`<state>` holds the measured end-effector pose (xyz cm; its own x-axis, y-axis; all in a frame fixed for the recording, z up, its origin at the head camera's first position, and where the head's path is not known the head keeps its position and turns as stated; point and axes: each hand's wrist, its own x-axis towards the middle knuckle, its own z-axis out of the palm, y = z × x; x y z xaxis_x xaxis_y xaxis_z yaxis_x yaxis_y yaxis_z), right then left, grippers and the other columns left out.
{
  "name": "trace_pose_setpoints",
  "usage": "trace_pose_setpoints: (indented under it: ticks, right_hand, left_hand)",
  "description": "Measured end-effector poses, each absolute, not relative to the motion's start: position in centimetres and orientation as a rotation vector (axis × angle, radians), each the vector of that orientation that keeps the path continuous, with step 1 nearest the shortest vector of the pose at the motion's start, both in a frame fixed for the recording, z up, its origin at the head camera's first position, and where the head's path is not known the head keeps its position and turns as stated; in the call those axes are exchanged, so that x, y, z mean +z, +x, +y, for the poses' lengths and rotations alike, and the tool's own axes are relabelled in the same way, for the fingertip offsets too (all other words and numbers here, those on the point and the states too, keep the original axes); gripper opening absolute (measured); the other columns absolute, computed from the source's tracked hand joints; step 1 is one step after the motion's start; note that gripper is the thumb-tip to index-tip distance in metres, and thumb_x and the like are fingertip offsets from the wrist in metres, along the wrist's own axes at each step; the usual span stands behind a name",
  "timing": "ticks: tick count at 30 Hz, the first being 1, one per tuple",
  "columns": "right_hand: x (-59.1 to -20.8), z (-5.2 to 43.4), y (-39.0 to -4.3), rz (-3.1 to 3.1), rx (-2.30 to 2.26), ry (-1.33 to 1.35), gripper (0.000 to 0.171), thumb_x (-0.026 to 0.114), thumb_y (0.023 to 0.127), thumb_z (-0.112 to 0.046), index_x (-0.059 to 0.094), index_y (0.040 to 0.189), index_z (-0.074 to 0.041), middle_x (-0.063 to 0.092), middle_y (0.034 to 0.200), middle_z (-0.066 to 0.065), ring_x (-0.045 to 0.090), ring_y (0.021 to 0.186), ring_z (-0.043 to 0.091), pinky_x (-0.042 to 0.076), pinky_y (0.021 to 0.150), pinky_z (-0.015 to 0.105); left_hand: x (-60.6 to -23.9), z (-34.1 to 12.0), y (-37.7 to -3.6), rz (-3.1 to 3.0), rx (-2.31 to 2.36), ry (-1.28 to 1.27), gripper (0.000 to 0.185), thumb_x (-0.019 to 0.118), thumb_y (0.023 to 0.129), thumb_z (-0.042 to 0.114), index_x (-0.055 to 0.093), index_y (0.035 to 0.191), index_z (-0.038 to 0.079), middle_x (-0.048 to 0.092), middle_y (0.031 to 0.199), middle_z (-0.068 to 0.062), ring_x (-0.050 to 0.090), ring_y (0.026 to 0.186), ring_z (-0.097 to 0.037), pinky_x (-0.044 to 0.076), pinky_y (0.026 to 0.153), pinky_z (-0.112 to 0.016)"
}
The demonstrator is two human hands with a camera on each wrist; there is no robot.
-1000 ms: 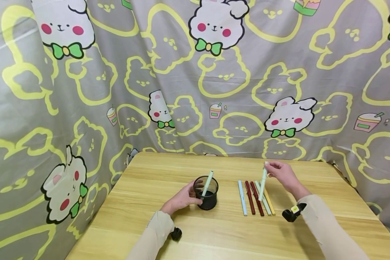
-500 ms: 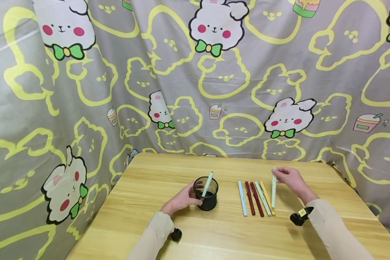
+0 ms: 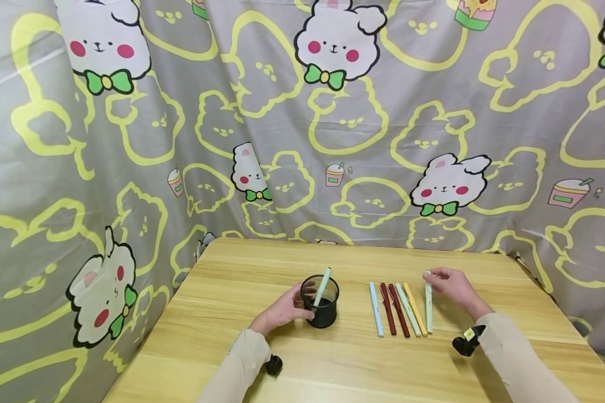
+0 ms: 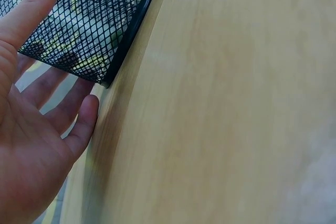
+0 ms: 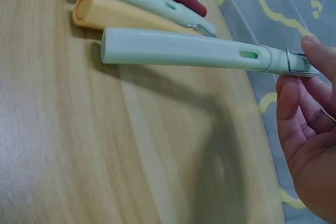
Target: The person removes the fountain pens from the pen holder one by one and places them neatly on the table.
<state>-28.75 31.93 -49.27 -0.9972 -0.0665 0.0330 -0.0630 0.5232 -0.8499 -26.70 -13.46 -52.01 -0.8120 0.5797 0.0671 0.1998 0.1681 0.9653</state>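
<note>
the right hand (image 3: 451, 285) has carried the pale green pen (image 3: 428, 308) from above the row of pens (image 3: 397, 309) down to the desk (image 3: 363, 358), where it now lies just right of the yellow pen (image 3: 414, 308), cap end pinched.

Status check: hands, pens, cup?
Left hand steadies black mesh cup. Right hand pinches pale green pen beside pen row. Nothing in the way.
</note>
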Motion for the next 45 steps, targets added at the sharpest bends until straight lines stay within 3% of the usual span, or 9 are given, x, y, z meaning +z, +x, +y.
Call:
trace_pose_setpoints:
  ticks: [8,18,31,45]
  right_hand:
    - [-50.5,32.2,-29.2,2.743,-1.513,-0.116,0.061,0.062,0.09,-0.042,0.054,0.124,0.009,0.065,0.094,0.012,0.061,0.077,0.019,0.053,0.067,0.032]
    - [-51.2,32.1,-29.2,2.759,-1.5,-0.163,0.058,0.064,0.091,-0.034,0.052,0.127,0.009,0.064,0.086,0.01,0.06,0.073,0.021,0.052,0.063,0.031]
    - [-51.5,31.8,-29.2,2.676,-1.507,-0.217,0.059,0.066,0.09,-0.025,0.045,0.131,0.011,0.063,0.093,0.013,0.06,0.075,0.019,0.052,0.062,0.031]
    - [-51.8,31.4,-29.2,2.689,-1.446,-0.207,0.046,0.063,0.092,-0.018,0.051,0.125,0.012,0.059,0.101,0.019,0.062,0.076,0.022,0.052,0.064,0.032]
  left_hand:
    - [-52.2,-13.4,-26.8,2.13,1.695,0.735,0.078,0.072,0.08,0.0,0.03,0.145,0.002,0.044,0.14,-0.013,0.047,0.123,-0.029,0.037,0.101,-0.042]
    - [-52.2,-13.4,-26.7,2.14,1.686,0.757,0.077,0.072,0.08,-0.001,0.029,0.145,0.001,0.043,0.141,-0.014,0.046,0.125,-0.03,0.037,0.101,-0.04]
    - [-52.2,-13.5,-26.9,2.149,1.68,0.762,0.077,0.072,0.08,0.0,0.031,0.145,0.002,0.046,0.139,-0.012,0.049,0.121,-0.027,0.036,0.102,-0.041]
    - [-51.4,-13.4,-26.5,2.104,1.694,0.772,0.077,0.07,0.08,-0.005,0.028,0.144,-0.004,0.042,0.14,-0.021,0.044,0.124,-0.037,0.037,0.101,-0.041]
